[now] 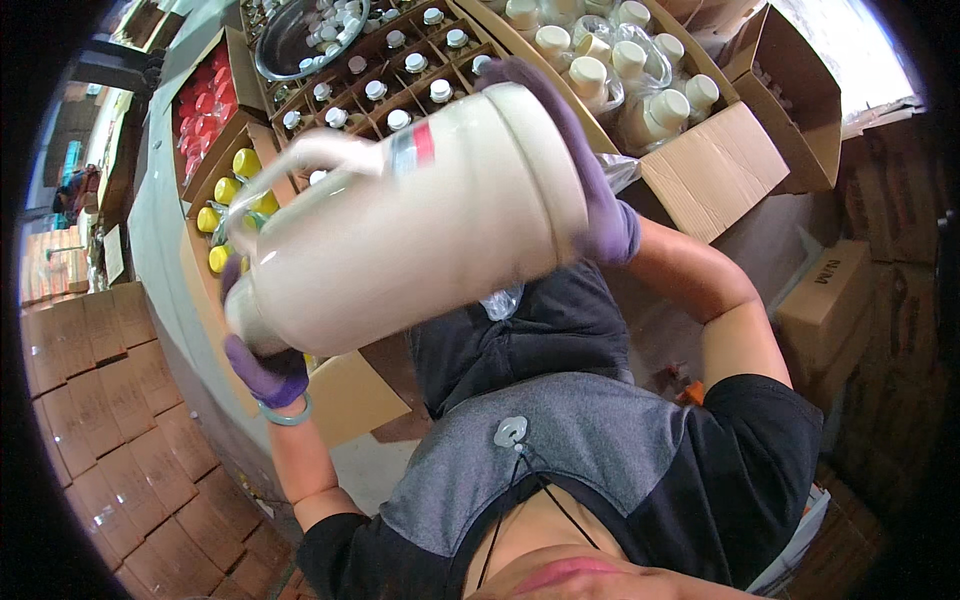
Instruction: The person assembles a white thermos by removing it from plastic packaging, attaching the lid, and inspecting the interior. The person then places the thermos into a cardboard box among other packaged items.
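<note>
We see a cream jug [400, 250] held aslant in the air before the body, its handle [330, 150] uppermost. Our gloved left hand [268, 372] is curled about the narrow end — partly hidden behind it — while our gloved right hand [602, 215], fingers spread wide, grips the broad base. Beyond the jug we see white-capped bottles [440, 92] in a divided carton, with yellow-capped bottles [227, 190] nearer the left.

Gloved left fingers [243, 360] curl opposite gripping right fingers [550, 90].
</note>
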The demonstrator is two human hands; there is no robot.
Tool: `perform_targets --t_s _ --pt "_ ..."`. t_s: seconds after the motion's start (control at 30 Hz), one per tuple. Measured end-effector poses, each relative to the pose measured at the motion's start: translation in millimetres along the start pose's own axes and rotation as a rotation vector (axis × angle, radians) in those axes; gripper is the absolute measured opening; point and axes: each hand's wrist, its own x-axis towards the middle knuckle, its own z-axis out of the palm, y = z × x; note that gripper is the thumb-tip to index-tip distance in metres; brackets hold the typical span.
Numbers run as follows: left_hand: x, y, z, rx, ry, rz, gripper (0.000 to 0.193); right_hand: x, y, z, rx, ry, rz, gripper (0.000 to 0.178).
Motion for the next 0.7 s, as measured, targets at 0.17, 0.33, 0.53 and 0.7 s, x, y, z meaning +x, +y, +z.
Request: perform_targets --t_s 0.17,0.33,0.53,0.7 --pt "-4.1 -18.9 -22.5 0.065 0.230 0.119 0.049 2.1 14.6 14.0 0.172 0.010 -0.246 0.129" --pt "-11.3 25.7 37.1 0.635 -0.076 0.767 0.047 -38.9 74.8 4.7 0.722 -0.002 0.478 0.106" --pt "11.4 4.5 13.1 0.143 -0.037 0.315 0.073 -11.7 10.3 4.7 0.353 -0.052 0.220 0.123" --pt "12.1 -10.2 -49.8 -0.342 0.180 0.057 0.053 -4.5 17.0 3.5 0.159 -0.131 -0.205 0.136"
